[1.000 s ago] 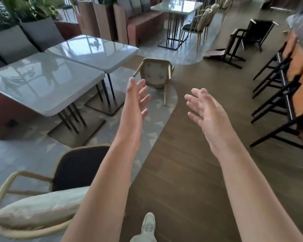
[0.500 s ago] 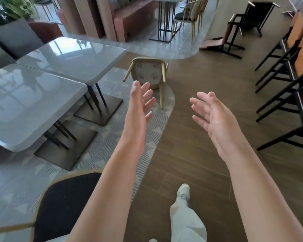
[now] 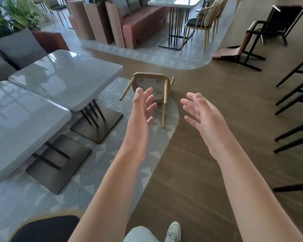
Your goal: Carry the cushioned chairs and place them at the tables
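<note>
Our left hand (image 3: pixel 141 109) and right hand (image 3: pixel 202 114) reach forward apart, fingers relaxed, holding nothing. The tipped chair (image 3: pixel 150 84) lies on its side on the floor ahead, beside the grey tables (image 3: pixel 65 75).

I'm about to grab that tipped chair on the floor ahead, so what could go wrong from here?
Both hands, left hand and right hand, are open and empty. The chair lies on its side with legs pointing toward you, so a leg could jab your hands or shins. The table stands close on its left; swinging the chair up could knock it.
</note>
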Available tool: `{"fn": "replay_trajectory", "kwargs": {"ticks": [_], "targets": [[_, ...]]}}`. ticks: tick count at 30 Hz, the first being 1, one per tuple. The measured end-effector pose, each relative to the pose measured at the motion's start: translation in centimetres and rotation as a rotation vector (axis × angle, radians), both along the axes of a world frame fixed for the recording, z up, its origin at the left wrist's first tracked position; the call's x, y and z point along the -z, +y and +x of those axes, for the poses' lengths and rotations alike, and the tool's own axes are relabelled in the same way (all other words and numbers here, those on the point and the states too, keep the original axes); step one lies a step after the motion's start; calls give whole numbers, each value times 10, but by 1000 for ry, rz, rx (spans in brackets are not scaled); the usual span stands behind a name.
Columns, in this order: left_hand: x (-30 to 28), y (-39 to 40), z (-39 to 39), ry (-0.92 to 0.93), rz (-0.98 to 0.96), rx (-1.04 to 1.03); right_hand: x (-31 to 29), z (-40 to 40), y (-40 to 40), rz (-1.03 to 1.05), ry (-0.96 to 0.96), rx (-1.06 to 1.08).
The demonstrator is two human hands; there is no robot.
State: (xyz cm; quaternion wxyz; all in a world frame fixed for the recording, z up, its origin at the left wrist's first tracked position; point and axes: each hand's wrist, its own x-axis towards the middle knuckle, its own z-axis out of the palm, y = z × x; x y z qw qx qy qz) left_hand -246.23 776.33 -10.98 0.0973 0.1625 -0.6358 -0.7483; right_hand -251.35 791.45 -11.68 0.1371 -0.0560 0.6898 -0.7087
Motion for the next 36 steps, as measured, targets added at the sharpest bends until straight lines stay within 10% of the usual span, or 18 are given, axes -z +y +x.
{"fn": "replay_trajectory", "kwargs": {"ticks": [36], "targets": [[40,9,-627,-44,4,75,35,-604,27,4,-74,174]]}}
